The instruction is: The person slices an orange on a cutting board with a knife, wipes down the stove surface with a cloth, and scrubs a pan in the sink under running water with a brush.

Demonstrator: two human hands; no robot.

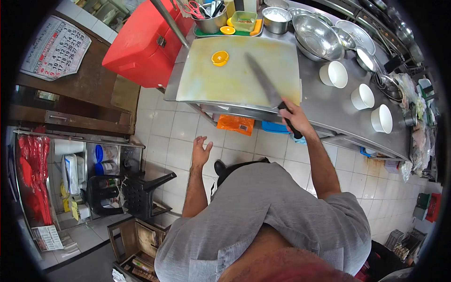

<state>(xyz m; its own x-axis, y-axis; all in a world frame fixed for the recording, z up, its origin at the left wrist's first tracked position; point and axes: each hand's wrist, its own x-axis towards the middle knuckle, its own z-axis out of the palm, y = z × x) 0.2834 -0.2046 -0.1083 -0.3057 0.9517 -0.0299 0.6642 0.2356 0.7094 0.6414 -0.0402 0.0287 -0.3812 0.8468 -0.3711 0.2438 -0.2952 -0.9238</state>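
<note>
My right hand (295,117) is closed around the black handle of a large kitchen knife (262,79). Its long blade points away from me over the right part of a worn, yellowed cutting board (202,87). An orange half (220,58), cut face up, lies on the board's upper left, apart from the blade. My left hand (201,150) hangs in the air short of the counter's front edge, fingers loosely curved and apart, with nothing in it.
Behind the board are a green tray with an orange piece (228,30), a green container (244,19) and a utensil pot (210,23). Metal bowls (317,35) and white tubs (333,74) stand rightward. A red cooler (141,51) and black chair (138,195) are left.
</note>
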